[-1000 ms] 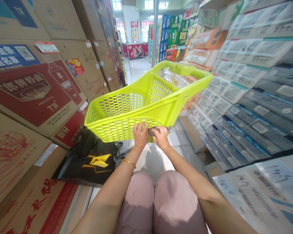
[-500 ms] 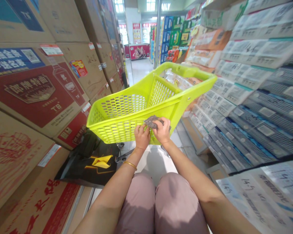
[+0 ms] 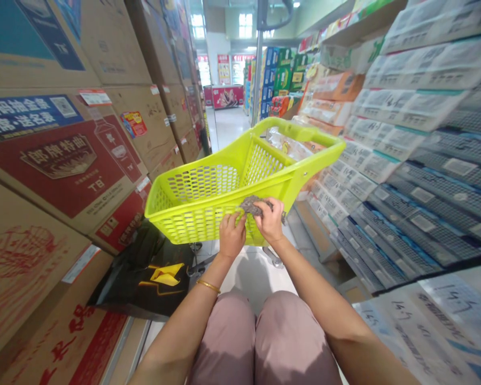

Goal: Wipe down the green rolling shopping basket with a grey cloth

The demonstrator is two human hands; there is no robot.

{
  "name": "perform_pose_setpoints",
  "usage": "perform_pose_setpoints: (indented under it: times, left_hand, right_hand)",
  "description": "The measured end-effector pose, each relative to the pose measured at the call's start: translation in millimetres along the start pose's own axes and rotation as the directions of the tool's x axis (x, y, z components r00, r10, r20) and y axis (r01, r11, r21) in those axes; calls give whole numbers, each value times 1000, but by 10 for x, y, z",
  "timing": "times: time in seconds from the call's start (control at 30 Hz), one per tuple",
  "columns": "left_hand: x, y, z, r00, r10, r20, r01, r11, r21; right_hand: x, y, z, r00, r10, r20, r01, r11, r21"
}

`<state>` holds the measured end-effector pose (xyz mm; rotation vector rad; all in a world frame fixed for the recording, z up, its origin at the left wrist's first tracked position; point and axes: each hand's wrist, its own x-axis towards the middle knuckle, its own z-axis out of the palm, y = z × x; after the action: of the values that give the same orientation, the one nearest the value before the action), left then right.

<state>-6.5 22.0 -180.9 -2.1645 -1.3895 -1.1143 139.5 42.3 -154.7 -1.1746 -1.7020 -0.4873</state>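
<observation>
Against the near side of a lime-green plastic shopping cart (image 3: 208, 214), my right hand (image 3: 271, 224) grips a crumpled grey rag (image 3: 250, 205). The rag bunches out past the thumb and fingers and lies on the cart's outer wall, just under the rim. Close beside it on the left, my left hand (image 3: 231, 238) has its fingers curled in at the perforated wall. Its fingertips are near the rag's edge; whatever they pinch is hidden. The cart's basket slopes up to a raised handle frame (image 3: 324, 147) on the right.
Stacked cardboard cartons (image 3: 64, 155) line the left. A black bag (image 3: 140, 289) with a yellow piece on it lies at their foot. Wrapped packs (image 3: 417, 85) are piled along the right. A cart wheel (image 3: 274, 258) rests on the tiled floor, and an aisle runs ahead.
Both hands stay at the cart's side, and the rag has shifted slightly right along it. The cart and surroundings sit a little lower in view as the camera tilts.
</observation>
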Motion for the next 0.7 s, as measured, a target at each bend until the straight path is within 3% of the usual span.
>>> perform_pose_setpoints:
  times: [0.13,0.27,0.37,0.43,0.6,0.7]
  left_hand:
    - [116,15,-217,992,123,-24,-122,992,12]
    - [429,61,-402,987,-9,-160,8,1000,-5]
    - [668,70,-424,966,-151,-208,148,989,-29]
    - [758,55,-390,972,-177,-157,173,984,-38]
    - [784,15,-313,972,-214,-100,211,977,-41]
    - [783,13,-317,970,-220,-100,216,975,-44]
  right_hand:
    - [390,-83,-97,999,26,-47,-27,999,-25]
    - [560,-98,-135,997,53,-58,-55,998,-22]
    - [504,-94,-85,996,60,-64,-62,998,-27]
    - [429,-95,-23,994,73,-79,-75,997,-18]
    - [246,-41,144,983,27,-180,-15,998,63]
    - [61,32,211,984,-10,-176,21,998,61]
